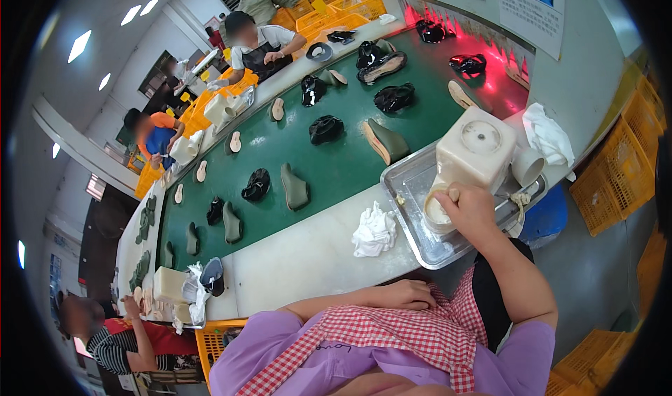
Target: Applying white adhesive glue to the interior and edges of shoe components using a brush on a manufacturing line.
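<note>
My right hand (470, 212) is closed at the rim of a cream-coloured cup (437, 214) with a pale coating inside. A short light stub shows by the thumb; I cannot tell if it is the cup's handle or a tool. The cup sits in a metal tray (432, 254), beside a large whitish square jug (479, 144). A second beige cup (528, 167) stands to the jug's right. My left hand (402, 295) rests against my red checked apron (378, 333), holding nothing visible, its fingers loosely laid.
Green shoe uppers (295, 187), shiny black-wrapped pieces (326, 130) and pale soles (278, 109) lie on the green conveyor (273, 147). A crumpled white cloth (374, 231) is left of the tray. Yellow crates (609, 175) stand at right. Co-workers (262, 46) work across and at left.
</note>
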### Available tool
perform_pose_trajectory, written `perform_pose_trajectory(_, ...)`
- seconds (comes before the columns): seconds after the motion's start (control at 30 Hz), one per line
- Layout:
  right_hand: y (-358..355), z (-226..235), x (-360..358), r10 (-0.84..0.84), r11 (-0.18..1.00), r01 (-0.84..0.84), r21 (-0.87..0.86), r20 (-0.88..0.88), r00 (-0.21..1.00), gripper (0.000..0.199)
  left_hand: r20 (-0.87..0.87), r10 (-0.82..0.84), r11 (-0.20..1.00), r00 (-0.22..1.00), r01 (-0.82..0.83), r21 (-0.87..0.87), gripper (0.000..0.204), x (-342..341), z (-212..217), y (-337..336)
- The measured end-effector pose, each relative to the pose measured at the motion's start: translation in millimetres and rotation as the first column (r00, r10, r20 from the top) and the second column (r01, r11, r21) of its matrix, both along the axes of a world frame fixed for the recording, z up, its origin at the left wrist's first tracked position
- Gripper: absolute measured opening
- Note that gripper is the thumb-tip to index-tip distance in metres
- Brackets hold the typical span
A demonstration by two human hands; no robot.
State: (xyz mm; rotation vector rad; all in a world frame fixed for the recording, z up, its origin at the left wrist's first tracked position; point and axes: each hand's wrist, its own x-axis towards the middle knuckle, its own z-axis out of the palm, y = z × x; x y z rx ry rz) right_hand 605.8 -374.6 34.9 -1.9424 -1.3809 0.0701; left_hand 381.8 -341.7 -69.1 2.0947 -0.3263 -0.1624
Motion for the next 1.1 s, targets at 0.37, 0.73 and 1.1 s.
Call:
perform_pose_trajectory(0.37,-2,-2,-5,-0.032,0.999,0.032,-0.007,-0.108,0.994,0.033,-0.001,0.037,0.994,0.999,-0.037,-0.102,0.022,6,-45,-17)
perform_pose_trajectory(0.73,1,6,-5,-0.028,0.989,0.032,0.147,-0.03,0.999,0.044,-0.039,0.217,0.968,0.975,-0.21,0.14,0.021,3,-55,-13)
perform_pose_trajectory(1.1,1,-2,-3,-0.044,0.992,0.014,0.125,0.236,0.971,0.058,0.088,0.273,0.956,0.958,-0.28,0.087,0.022,0,-66,-16)
